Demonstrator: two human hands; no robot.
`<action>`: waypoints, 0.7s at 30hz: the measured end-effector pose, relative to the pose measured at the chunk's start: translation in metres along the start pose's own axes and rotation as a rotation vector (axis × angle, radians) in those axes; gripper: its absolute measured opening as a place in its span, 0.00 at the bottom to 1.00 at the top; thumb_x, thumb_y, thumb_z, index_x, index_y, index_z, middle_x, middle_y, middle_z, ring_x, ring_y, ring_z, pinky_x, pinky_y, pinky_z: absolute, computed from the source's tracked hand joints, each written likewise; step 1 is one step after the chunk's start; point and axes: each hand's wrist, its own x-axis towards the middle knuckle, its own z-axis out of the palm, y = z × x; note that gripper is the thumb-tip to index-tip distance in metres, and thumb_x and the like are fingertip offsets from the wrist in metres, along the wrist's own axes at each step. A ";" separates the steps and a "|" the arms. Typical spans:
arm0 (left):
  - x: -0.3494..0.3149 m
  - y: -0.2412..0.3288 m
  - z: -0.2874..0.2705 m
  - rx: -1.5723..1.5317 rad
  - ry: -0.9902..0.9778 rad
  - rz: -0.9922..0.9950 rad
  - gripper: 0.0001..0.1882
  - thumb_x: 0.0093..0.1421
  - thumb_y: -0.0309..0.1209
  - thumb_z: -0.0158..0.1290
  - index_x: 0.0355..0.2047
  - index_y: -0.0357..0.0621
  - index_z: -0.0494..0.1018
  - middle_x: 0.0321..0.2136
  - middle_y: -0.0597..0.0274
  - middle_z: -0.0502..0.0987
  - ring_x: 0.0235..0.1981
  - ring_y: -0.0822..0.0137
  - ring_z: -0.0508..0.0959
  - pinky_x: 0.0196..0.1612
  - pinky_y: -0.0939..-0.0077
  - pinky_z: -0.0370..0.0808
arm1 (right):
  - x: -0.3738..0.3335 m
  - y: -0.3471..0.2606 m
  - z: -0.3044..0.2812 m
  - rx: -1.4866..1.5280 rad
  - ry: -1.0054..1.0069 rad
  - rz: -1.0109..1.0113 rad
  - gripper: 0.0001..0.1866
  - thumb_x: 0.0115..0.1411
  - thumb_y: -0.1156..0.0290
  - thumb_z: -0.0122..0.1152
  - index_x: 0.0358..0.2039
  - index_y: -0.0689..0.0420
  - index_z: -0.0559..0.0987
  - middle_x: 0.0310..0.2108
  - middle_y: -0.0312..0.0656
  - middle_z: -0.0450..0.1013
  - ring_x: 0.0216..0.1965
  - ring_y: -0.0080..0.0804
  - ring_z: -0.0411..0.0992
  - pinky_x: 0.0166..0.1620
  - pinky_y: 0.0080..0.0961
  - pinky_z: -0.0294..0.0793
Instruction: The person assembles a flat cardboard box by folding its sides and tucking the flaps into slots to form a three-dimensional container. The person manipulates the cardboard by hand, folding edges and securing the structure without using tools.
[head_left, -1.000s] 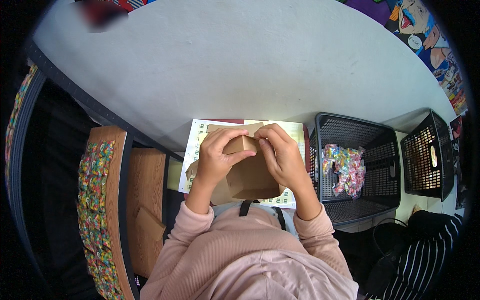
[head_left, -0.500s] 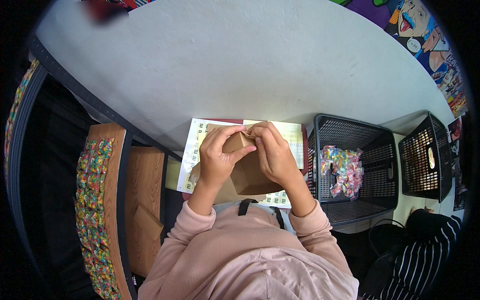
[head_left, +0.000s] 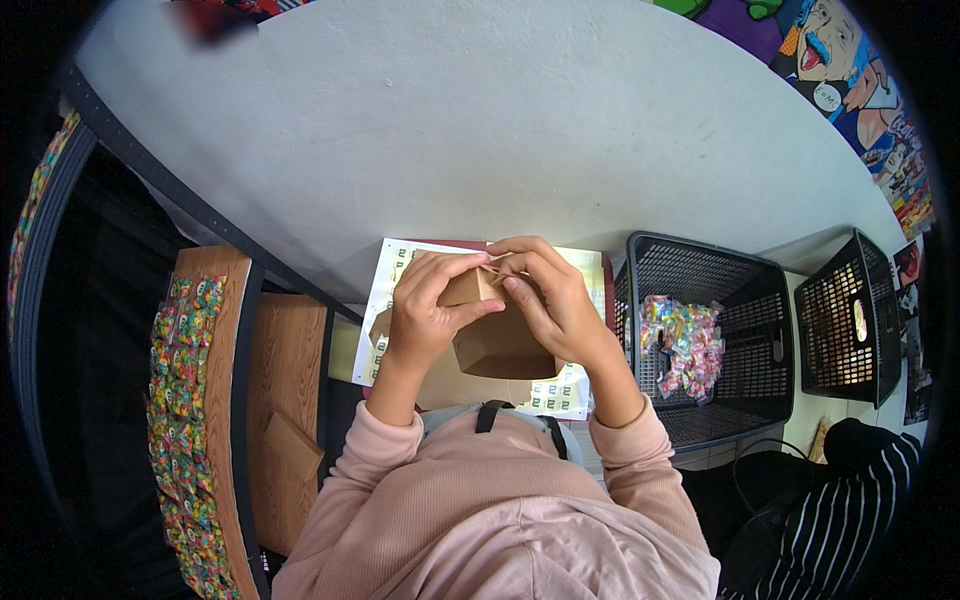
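A brown cardboard box (head_left: 505,345), partly folded up, is held between my two hands, its open side tilted toward me. My left hand (head_left: 432,300) grips the box's far left corner, thumb along the near panel and fingers over the outside. Opposite it, my right hand (head_left: 555,305) pinches a small flap at the same corner between thumb and fingers. The fingers hide part of that fold. Flat brown cardboard (head_left: 468,388) shows below the box, close to my body.
White and yellowish sticker sheets (head_left: 375,340) lie beneath my hands. At right, a black plastic crate (head_left: 760,370) contains several candy packets (head_left: 685,340), beside another black crate (head_left: 850,320). Colourful packets (head_left: 185,420) line a wooden shelf (head_left: 228,420) at left; brown cardboard (head_left: 293,455) lies nearby.
The box has tipped slightly and its near edge has risen. My right hand has shifted a little rightward, its thumb now on the corner flap; my left hand has moved slightly left.
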 end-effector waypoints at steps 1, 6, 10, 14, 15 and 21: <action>0.001 0.000 0.000 0.004 0.002 0.005 0.23 0.37 0.37 0.62 0.34 0.40 0.72 0.30 0.59 0.76 0.32 0.64 0.75 0.36 0.75 0.71 | 0.001 0.000 -0.001 0.006 -0.012 0.002 0.05 0.53 0.79 0.48 0.32 0.65 0.69 0.39 0.49 0.66 0.38 0.42 0.68 0.40 0.30 0.68; 0.001 0.000 0.001 0.019 0.014 0.010 0.23 0.36 0.37 0.63 0.34 0.40 0.72 0.30 0.59 0.75 0.32 0.64 0.75 0.36 0.75 0.71 | 0.002 -0.002 -0.001 -0.010 -0.031 -0.009 0.05 0.53 0.79 0.48 0.31 0.66 0.70 0.39 0.48 0.66 0.37 0.42 0.68 0.39 0.29 0.68; 0.001 -0.001 0.001 0.036 0.015 0.010 0.23 0.36 0.36 0.63 0.34 0.40 0.71 0.30 0.59 0.75 0.31 0.64 0.75 0.35 0.75 0.71 | 0.003 -0.001 -0.001 -0.009 -0.036 -0.013 0.05 0.52 0.79 0.50 0.31 0.66 0.70 0.39 0.48 0.66 0.37 0.41 0.68 0.39 0.29 0.68; 0.000 0.000 0.001 0.009 0.034 -0.022 0.23 0.37 0.38 0.63 0.32 0.40 0.71 0.28 0.60 0.75 0.31 0.64 0.74 0.36 0.75 0.70 | 0.004 -0.002 -0.001 0.000 -0.036 -0.010 0.05 0.51 0.80 0.51 0.30 0.66 0.70 0.39 0.48 0.66 0.37 0.41 0.69 0.39 0.30 0.68; 0.000 0.001 0.002 -0.007 0.042 -0.044 0.22 0.37 0.39 0.63 0.31 0.40 0.70 0.27 0.60 0.75 0.31 0.63 0.74 0.36 0.75 0.70 | 0.004 -0.002 0.000 0.015 -0.032 -0.010 0.05 0.51 0.80 0.52 0.30 0.65 0.70 0.39 0.48 0.66 0.37 0.40 0.69 0.39 0.29 0.68; -0.013 0.001 0.006 0.331 0.347 -0.131 0.22 0.37 0.44 0.62 0.21 0.41 0.66 0.21 0.63 0.71 0.23 0.66 0.69 0.32 0.72 0.63 | -0.009 0.019 0.019 -0.017 0.187 0.056 0.04 0.49 0.79 0.54 0.27 0.64 0.71 0.37 0.47 0.68 0.35 0.39 0.69 0.39 0.26 0.68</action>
